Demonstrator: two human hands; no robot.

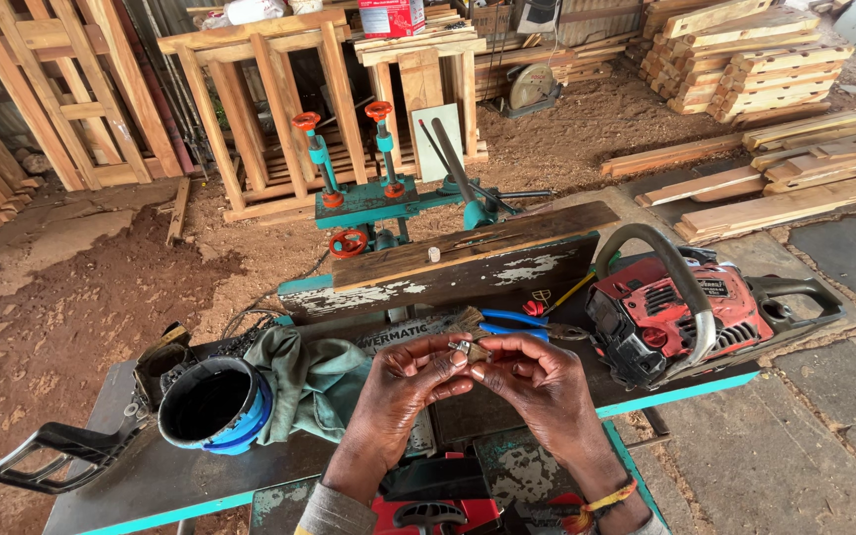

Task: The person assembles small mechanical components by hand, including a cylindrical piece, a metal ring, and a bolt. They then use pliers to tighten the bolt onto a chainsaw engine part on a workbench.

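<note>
The bench point(151, 476) is a dark metal top with a teal edge, standing on reddish dirt among stacked timber. Along its far edge lies a weathered plank point(468, 260) with flaking white paint, and behind that stands a teal clamping machine point(378, 203) with orange handwheels. At the right end of the bench sits a red chainsaw body point(681, 312), its grey loop handle arched over the top. Near the left end stands a black pot with a blue rim point(212, 404), a green rag point(319, 381) crumpled just beside it, and a black chainsaw handle piece point(56, 456) lies at the left corner. Blue-handled pliers point(512, 325) rest between the plank and the hands.

Both hands meet over the middle of the bench, close to the near edge. The left hand point(398, 391) and the right hand point(542, 381) each pinch the same small metal part point(470, 347) between thumb and fingertips, so each grip is closed on it. The part sits right between the two sets of fingertips, touching both, with neither hand clearly nearer. It looks brownish with a pale metallic bit, but it is too small to tell its shape or which way its long axis runs. A braided band circles the right wrist.
</note>
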